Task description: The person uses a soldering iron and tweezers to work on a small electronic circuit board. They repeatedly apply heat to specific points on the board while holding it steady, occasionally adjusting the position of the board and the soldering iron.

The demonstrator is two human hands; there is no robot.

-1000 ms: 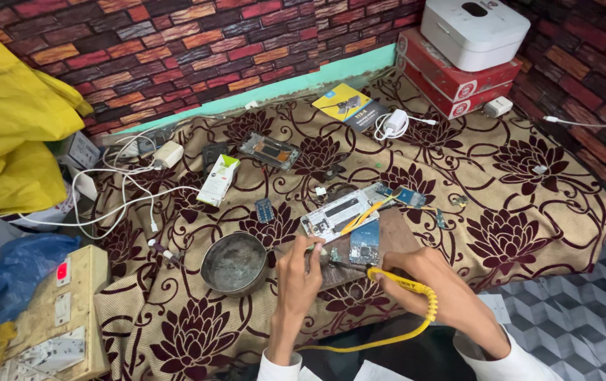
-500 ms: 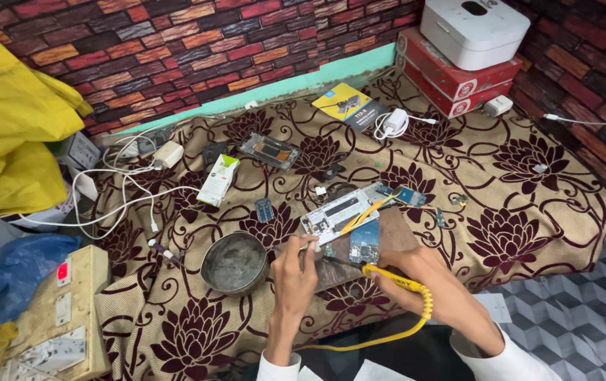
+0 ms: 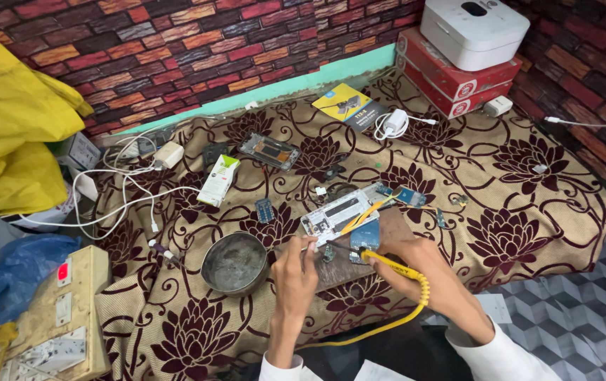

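A brown cloth (image 3: pixel 529 204) with a dark flower print covers the whole work surface, set against a wall of red and dark bricks (image 3: pixel 176 42). At the left lies a heap of yellow fabric (image 3: pixel 14 134), with a blue plastic bag (image 3: pixel 21 271) and a worn, cream switch box (image 3: pixel 56 317) below it. At the top right a white box (image 3: pixel 474 28) sits on two stacked red boxes (image 3: pixel 451 81). White cables (image 3: pixel 116 190) loop over the left side of the cloth, and a coiled white charger (image 3: pixel 392 123) lies near a yellow and blue packet (image 3: pixel 349 107). A round metal bowl (image 3: pixel 235 263) stands just left of the hands. Near the middle of the cloth lies an opened phone (image 3: pixel 342 212), its pale inner frame facing up, with a small blue circuit board (image 3: pixel 364 236) just beside its near edge. The right hand (image 3: pixel 426 271) is closed around a yellow-handled soldering iron (image 3: pixel 398 267), whose dark tip points left toward the board; its yellow cord (image 3: pixel 388 324) curves down under the wrist. The left hand (image 3: pixel 296 271) has its fingertips pressed together just beside the phone's near corner, pinching something too thin to make out.
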